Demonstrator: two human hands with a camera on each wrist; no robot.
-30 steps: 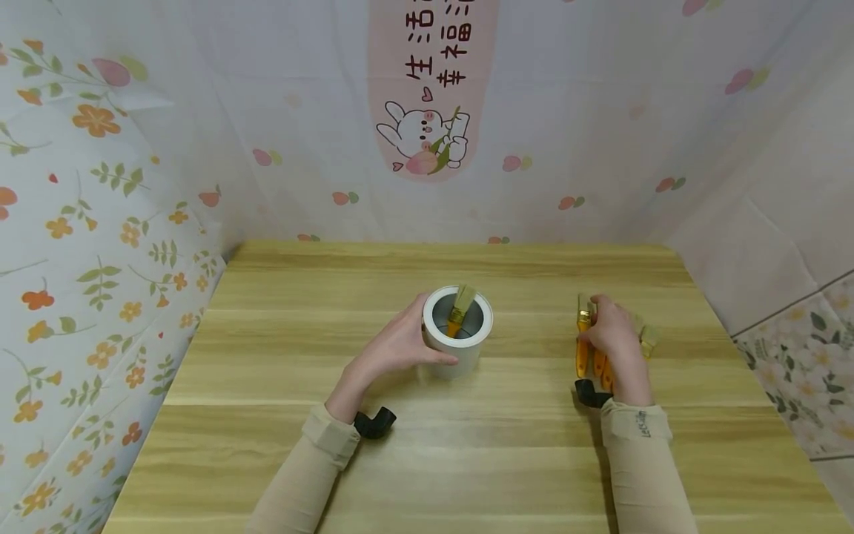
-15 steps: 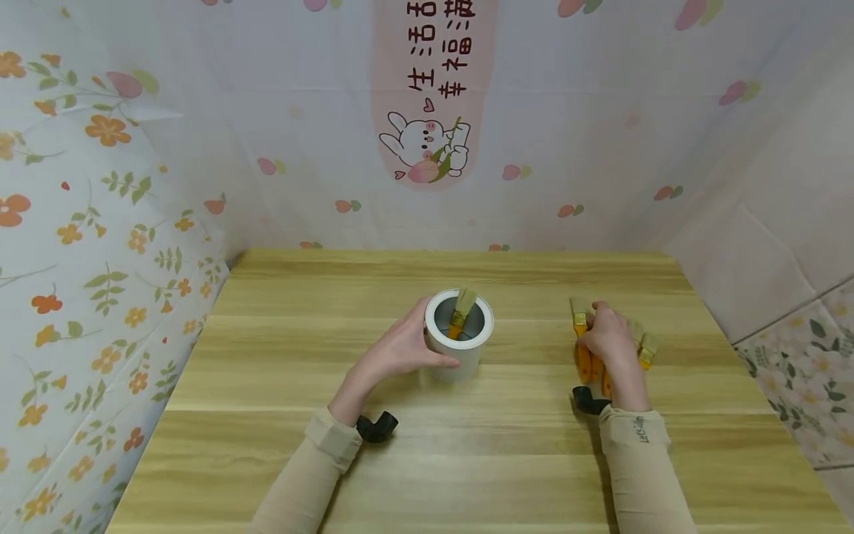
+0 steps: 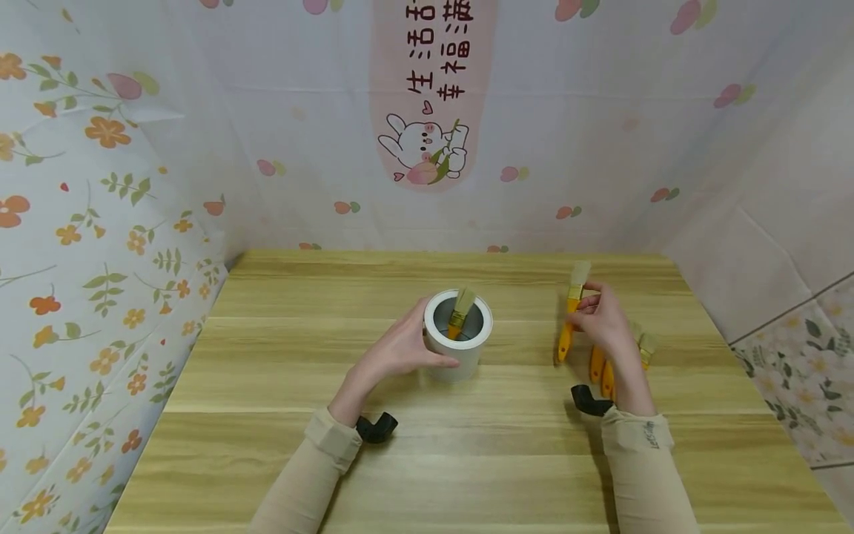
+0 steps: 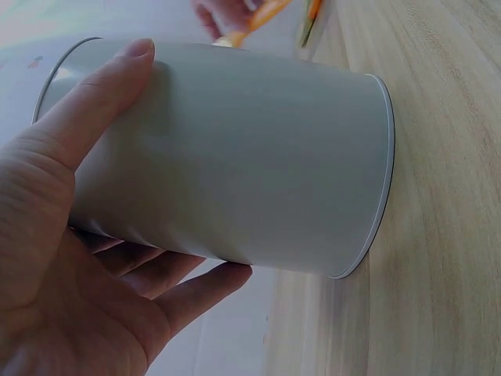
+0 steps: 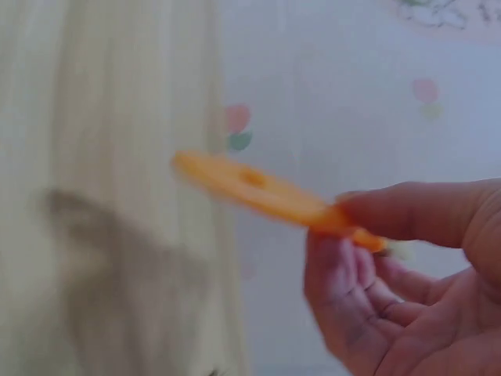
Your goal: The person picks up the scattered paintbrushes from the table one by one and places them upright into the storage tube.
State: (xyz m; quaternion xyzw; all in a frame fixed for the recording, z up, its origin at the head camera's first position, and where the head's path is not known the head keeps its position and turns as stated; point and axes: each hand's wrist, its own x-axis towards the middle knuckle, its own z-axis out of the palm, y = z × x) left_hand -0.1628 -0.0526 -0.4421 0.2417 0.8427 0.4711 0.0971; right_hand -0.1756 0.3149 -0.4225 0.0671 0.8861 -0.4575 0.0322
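A grey-white can (image 3: 459,362) stands upright on the table, and a paintbrush (image 3: 460,310) leans inside it with its bristles above the rim. My left hand (image 3: 400,345) grips the can from the left; in the left wrist view the thumb lies along one side and the fingers curl under the other. To the right, my right hand (image 3: 606,320) pinches another paintbrush (image 3: 564,344) by its orange handle between thumb and fingers, bristles up and raised off the table. In the right wrist view the handle (image 5: 250,186) is slightly blurred, and its bristles are mostly hidden behind the fingers.
Several more paintbrushes (image 3: 596,363) lie on the wooden table (image 3: 467,460) beneath and beside the right forearm, partly hidden by it. Black wrist pieces (image 3: 376,428) sit at both cuffs. A patterned cloth wall (image 3: 300,133) borders the table at the back and sides.
My right hand has lifted one paintbrush away from the others, moving it up and slightly to the left. The left hand and the can have stayed in place.
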